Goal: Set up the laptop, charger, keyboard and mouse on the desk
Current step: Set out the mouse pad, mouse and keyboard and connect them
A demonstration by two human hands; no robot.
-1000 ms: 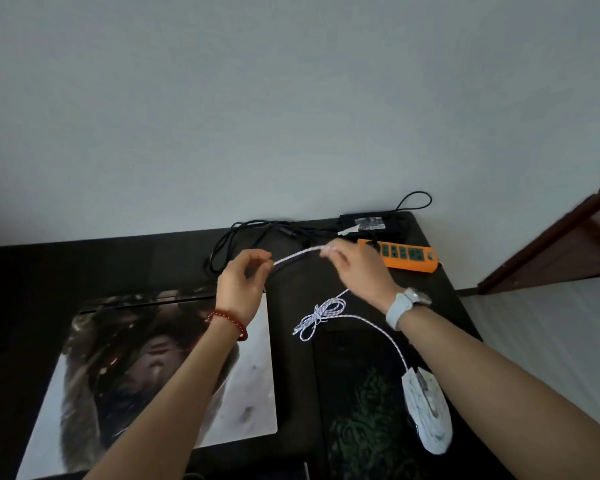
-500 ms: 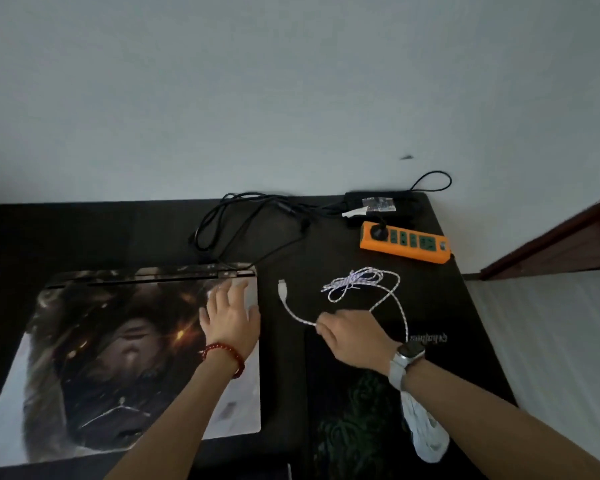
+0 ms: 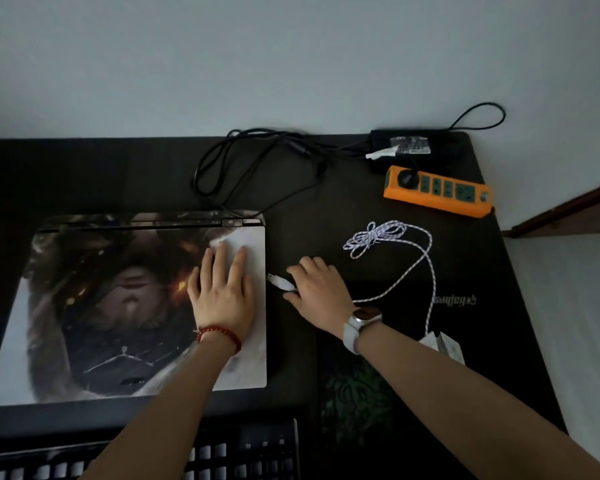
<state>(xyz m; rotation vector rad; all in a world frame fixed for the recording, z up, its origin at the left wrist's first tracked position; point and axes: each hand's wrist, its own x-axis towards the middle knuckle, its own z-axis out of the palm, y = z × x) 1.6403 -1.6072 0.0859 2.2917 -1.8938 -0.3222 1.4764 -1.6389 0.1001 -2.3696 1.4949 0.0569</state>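
Orange plastic is standing out at the bench's (image 3: pixel 84 174) far right: a power strip (image 3: pixel 437 190) with one black plug in it, lying just in front of the black charger (image 3: pixel 413 145), whose white label is too small to read. Pale mirrored lettering is showing on the dark mat (image 3: pixel 388 375) near the right edge, unreadable as it lies. The closed laptop (image 3: pixel 118 306), covered in printed artwork, is lying left of centre, and the left hand (image 3: pixel 222 296) is resting flat on its right part, fingers straight. The right hand (image 3: pixel 317 289) is pinching the white USB plug (image 3: pixel 279 281) just beside the laptop's right edge. The braided cable (image 3: pixel 430 258) is looping back over bare bench to the mouse (image 3: pixel 444 344), partly hidden by the right arm. The keyboard (image 3: pixel 250 452) is lying along the near edge.
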